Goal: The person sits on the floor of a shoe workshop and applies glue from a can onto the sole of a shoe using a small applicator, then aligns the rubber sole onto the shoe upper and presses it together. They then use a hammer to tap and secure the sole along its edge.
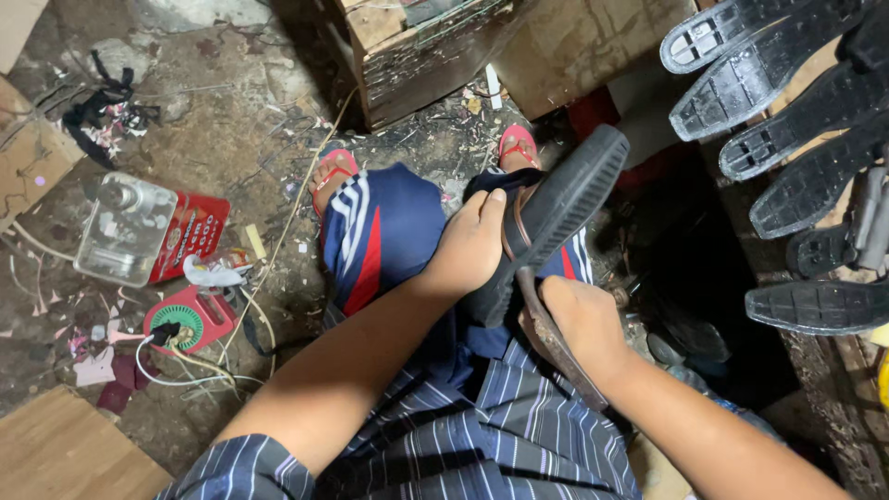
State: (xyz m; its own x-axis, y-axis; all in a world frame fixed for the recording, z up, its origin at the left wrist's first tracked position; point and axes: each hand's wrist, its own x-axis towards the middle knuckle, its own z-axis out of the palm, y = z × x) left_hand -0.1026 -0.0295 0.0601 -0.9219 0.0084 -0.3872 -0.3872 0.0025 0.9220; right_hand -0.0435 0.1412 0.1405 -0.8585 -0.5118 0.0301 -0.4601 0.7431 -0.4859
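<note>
Striped shirt (482,435) fills foreground. Black shoe sole (556,218) rests tilted across person's knees, above both hands. Left hand (472,243) clasps sole's near edge, thumb on top. Right hand (583,324) clenches rusty flat blade (556,338), tip touching sole's underside.

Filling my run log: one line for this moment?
left hand: holds black shoe sole | right hand: grips blade at sole edge | rest: soles stacked right

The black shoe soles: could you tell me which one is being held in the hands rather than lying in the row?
It is the black sole over the lap, gripped by the left hand; the right hand holds a tool against it. The others lie at the right.
</note>
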